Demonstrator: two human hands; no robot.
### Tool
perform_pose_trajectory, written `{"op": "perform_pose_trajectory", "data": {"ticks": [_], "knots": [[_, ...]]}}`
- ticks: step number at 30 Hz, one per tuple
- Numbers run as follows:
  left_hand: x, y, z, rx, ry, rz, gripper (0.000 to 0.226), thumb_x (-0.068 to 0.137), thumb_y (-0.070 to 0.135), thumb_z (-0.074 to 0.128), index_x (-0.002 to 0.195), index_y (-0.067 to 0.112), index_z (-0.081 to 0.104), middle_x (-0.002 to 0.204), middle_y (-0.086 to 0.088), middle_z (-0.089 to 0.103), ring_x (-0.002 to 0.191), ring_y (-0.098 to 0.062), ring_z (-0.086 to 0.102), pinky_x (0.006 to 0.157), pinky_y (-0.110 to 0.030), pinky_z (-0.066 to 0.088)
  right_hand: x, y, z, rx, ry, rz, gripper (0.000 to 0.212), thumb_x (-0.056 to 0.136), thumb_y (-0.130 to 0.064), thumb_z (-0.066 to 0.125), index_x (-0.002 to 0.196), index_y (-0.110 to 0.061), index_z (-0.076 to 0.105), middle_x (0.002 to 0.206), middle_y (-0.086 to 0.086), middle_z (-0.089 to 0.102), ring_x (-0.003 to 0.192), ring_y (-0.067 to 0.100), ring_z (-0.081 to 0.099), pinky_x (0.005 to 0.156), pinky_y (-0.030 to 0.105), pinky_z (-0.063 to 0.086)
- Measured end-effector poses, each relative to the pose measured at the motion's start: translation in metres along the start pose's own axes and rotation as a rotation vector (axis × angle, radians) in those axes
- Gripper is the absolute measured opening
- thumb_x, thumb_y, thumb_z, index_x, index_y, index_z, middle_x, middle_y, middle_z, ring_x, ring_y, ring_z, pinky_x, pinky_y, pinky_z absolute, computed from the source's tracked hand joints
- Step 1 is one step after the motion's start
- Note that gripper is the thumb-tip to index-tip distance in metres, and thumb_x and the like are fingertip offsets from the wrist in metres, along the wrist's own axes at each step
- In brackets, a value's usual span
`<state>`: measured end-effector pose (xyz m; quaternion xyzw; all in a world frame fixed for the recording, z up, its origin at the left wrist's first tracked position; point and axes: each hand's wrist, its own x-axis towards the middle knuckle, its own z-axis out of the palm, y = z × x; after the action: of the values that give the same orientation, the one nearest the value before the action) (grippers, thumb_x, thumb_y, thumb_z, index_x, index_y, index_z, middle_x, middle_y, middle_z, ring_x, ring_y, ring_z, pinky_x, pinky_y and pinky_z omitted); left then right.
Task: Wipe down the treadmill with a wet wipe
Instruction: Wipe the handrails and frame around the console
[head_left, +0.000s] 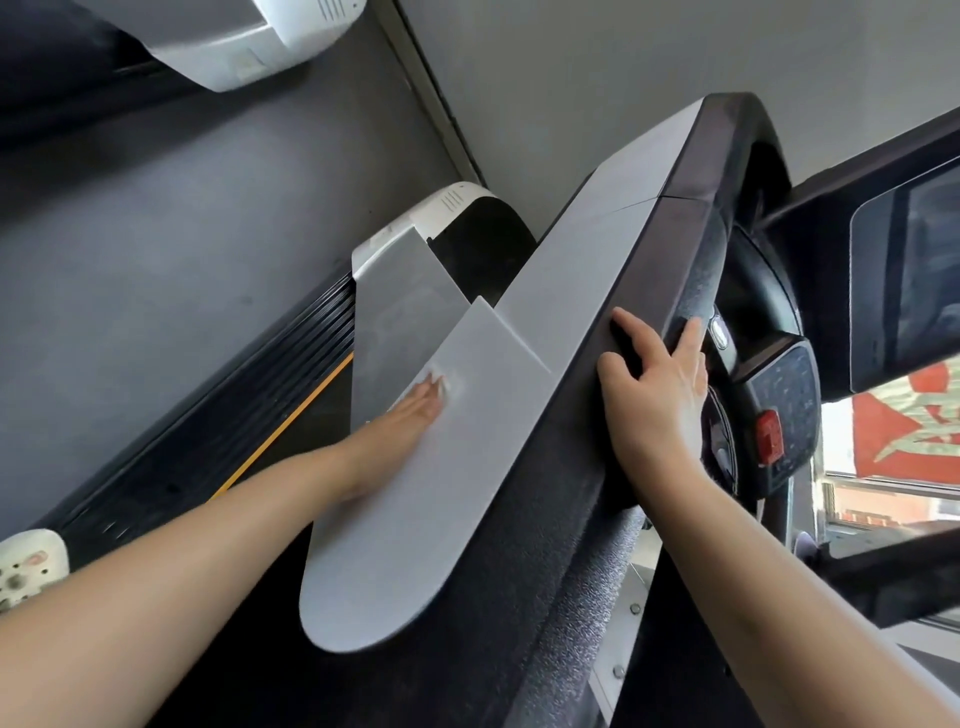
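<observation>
The treadmill's grey side panel (519, 312) runs diagonally across the view, edged by a black handrail (691, 234). My left hand (410, 415) lies flat with straight fingers on the grey panel, pressing a white wet wipe (451, 385) that shows just past the fingertips. My right hand (654, 395) rests on the black handrail, its fingers curled over the rail's edges. The black running belt (249, 415) lies below the left arm.
A console (779, 405) with a red stop button (769, 434) sits right of my right hand, and a dark screen (914, 280) is at the far right. Another white treadmill housing (249, 41) stands at the top left on the grey floor (156, 208). A white shoe (26, 566) is at the left edge.
</observation>
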<state>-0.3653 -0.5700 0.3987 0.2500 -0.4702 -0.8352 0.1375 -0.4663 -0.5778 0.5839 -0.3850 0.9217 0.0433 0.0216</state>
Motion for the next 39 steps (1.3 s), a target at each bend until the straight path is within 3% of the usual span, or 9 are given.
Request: {"op": "perform_pose_trajectory", "data": {"ticks": [3, 7, 10, 13, 19, 25, 30, 35, 39], "knots": [[0.008, -0.016, -0.005, 0.159, 0.014, 0.109, 0.048, 0.105, 0.031, 0.012, 0.15, 0.018, 0.001, 0.157, 0.006, 0.001, 0.144, -0.007, 0.0, 0.111, -0.019, 0.003, 0.0, 0.0, 0.0, 0.0, 0.0, 0.0, 0.048, 0.091, -0.023, 0.045, 0.135, -0.044, 0.044, 0.159, -0.004, -0.001, 0.144, 0.017, 0.003, 0.112, 0.036, 0.017], [0.015, -0.028, -0.012, 0.23, 0.018, 0.178, 0.051, 0.103, 0.039, 0.018, 0.15, 0.02, 0.013, 0.157, 0.006, 0.01, 0.145, -0.009, 0.005, 0.119, -0.032, 0.002, 0.0, 0.0, 0.0, 0.006, 0.005, -0.001, 0.048, 0.091, -0.023, 0.045, 0.134, -0.044, 0.045, 0.159, -0.004, 0.0, 0.144, 0.014, 0.003, 0.111, 0.036, 0.018], [0.018, -0.017, -0.01, 0.09, 0.061, 0.058, 0.052, 0.103, 0.037, 0.021, 0.15, 0.014, 0.016, 0.157, 0.003, 0.012, 0.145, -0.011, 0.007, 0.119, -0.034, 0.005, 0.0, 0.001, 0.0, 0.003, 0.008, -0.007, 0.048, 0.091, -0.024, 0.044, 0.134, -0.044, 0.044, 0.159, -0.005, 0.0, 0.143, 0.014, 0.003, 0.11, 0.036, 0.019], [0.015, -0.001, 0.008, -0.194, 0.118, 0.033, 0.047, 0.105, 0.021, 0.02, 0.149, 0.009, 0.01, 0.158, 0.0, 0.002, 0.145, -0.013, -0.002, 0.109, -0.016, 0.005, 0.0, 0.001, 0.0, 0.001, 0.005, -0.01, 0.048, 0.091, -0.024, 0.044, 0.135, -0.044, 0.044, 0.159, -0.005, -0.001, 0.144, 0.014, 0.001, 0.111, 0.035, 0.017], [-0.017, 0.047, 0.046, 0.218, -0.042, 0.348, 0.058, 0.086, 0.071, 0.015, 0.13, 0.043, -0.01, 0.148, 0.024, -0.014, 0.136, 0.008, -0.021, 0.105, -0.007, -0.014, 0.002, 0.004, 0.001, 0.008, 0.007, -0.013, 0.048, 0.091, -0.026, 0.045, 0.136, -0.044, 0.043, 0.158, -0.006, -0.001, 0.143, 0.012, 0.002, 0.111, 0.036, 0.018], [-0.018, 0.067, 0.036, 0.288, -0.144, 0.365, 0.051, 0.095, 0.051, 0.013, 0.136, 0.032, -0.012, 0.138, 0.028, -0.022, 0.121, 0.027, -0.024, 0.098, 0.003, -0.014, 0.015, 0.014, -0.004, 0.028, -0.061, -0.094, 0.048, 0.097, -0.035, 0.042, 0.143, -0.042, 0.031, 0.159, -0.001, -0.005, 0.145, 0.015, -0.006, 0.115, 0.036, 0.005], [0.021, 0.071, 0.023, -0.015, -0.122, 0.173, 0.049, 0.102, 0.031, 0.02, 0.148, 0.023, 0.005, 0.151, 0.02, 0.001, 0.137, 0.008, -0.001, 0.11, -0.01, -0.002, 0.053, 0.022, -0.012, 0.122, -0.035, -0.161, 0.06, 0.097, -0.031, 0.047, 0.149, -0.032, 0.018, 0.159, -0.006, 0.001, 0.145, 0.009, -0.005, 0.111, 0.023, -0.001], [0.05, 0.052, 0.01, -0.014, 0.029, 0.047, 0.05, 0.104, 0.028, 0.023, 0.149, 0.009, 0.013, 0.157, 0.001, 0.006, 0.145, -0.014, 0.001, 0.111, -0.02, 0.005, 0.057, 0.023, -0.006, 0.076, 0.002, -0.147, 0.067, 0.096, -0.028, 0.049, 0.151, -0.023, 0.01, 0.159, -0.008, 0.0, 0.145, 0.008, -0.004, 0.119, 0.033, 0.001], [0.074, 0.034, -0.001, 0.005, 0.04, -0.025, 0.051, 0.104, 0.037, 0.013, 0.151, 0.021, 0.004, 0.159, 0.006, 0.002, 0.145, -0.011, 0.002, 0.118, -0.038, 0.001, 0.059, 0.025, -0.006, 0.066, 0.0, -0.152, 0.066, 0.096, -0.025, 0.047, 0.151, -0.024, 0.01, 0.159, -0.011, 0.0, 0.145, 0.007, -0.006, 0.118, 0.029, 0.001]]}}
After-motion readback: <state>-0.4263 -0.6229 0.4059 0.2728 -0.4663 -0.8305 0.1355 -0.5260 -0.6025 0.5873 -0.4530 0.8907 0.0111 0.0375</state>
